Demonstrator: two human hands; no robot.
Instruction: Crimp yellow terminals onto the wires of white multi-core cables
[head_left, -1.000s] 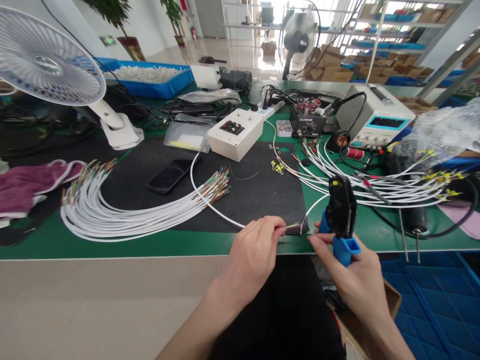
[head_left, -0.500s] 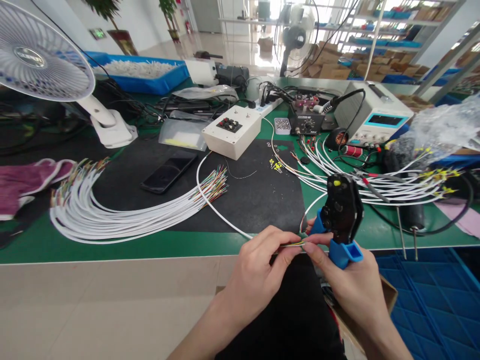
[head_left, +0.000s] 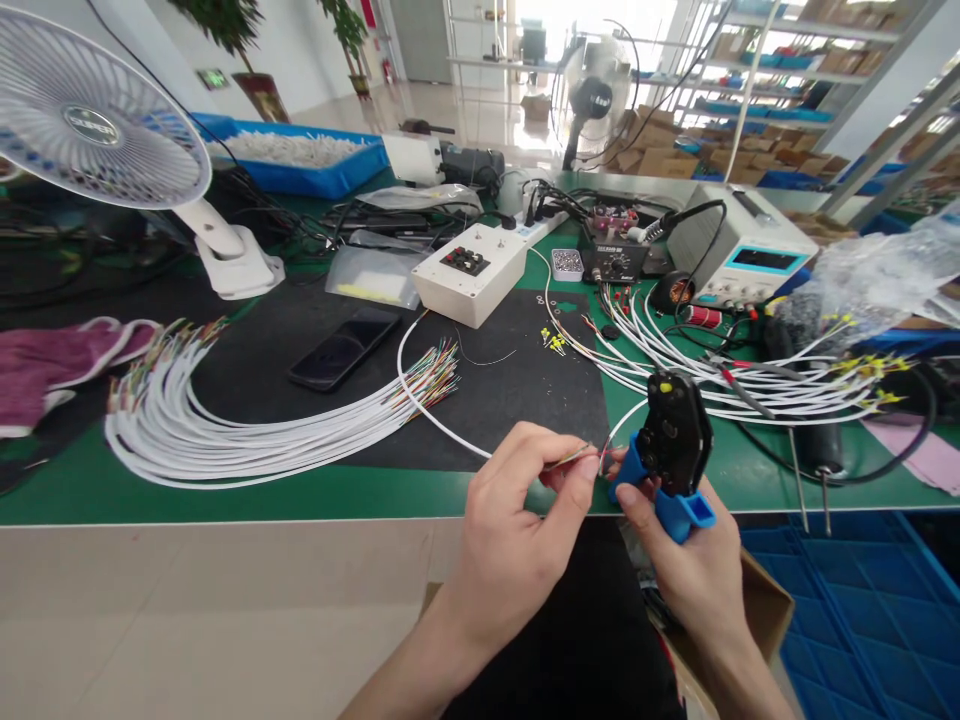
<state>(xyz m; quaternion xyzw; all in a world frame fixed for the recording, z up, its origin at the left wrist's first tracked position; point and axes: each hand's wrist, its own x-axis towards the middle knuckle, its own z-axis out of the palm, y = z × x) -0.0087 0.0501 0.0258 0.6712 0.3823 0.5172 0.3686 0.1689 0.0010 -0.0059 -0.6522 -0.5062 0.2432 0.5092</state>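
Note:
Thin coloured wires point(head_left: 570, 457) at a cable's end are pinched in my left hand point(head_left: 517, 510), near the table's front edge. My right hand point(head_left: 694, 550) is wrapped around a crimping tool point(head_left: 675, 440) with a black head and blue handles, the head pointing up. Its fingertips are close to the wires; whether they touch them I cannot tell. A white cable point(head_left: 442, 425) runs from the cream switch box point(head_left: 472, 275) towards my left hand. Another white cable point(head_left: 626, 420) curves down to the gap between my hands. Small yellow ferrules point(head_left: 553, 342) lie on the black mat point(head_left: 525, 400).
A bundle of white cables point(head_left: 262, 450) with bared coloured ends lies left, beside a phone point(head_left: 345, 348). More cables point(head_left: 795, 385) with yellow tips lie right, near a power supply point(head_left: 739, 245) and soldering station point(head_left: 615, 262). A white fan point(head_left: 97, 120) stands at left.
My right fingertips have drawn back from the wire ends, and the crimping tool has moved slightly left. My left hand has turned, lifting the wires a little. The camera view has shifted slightly.

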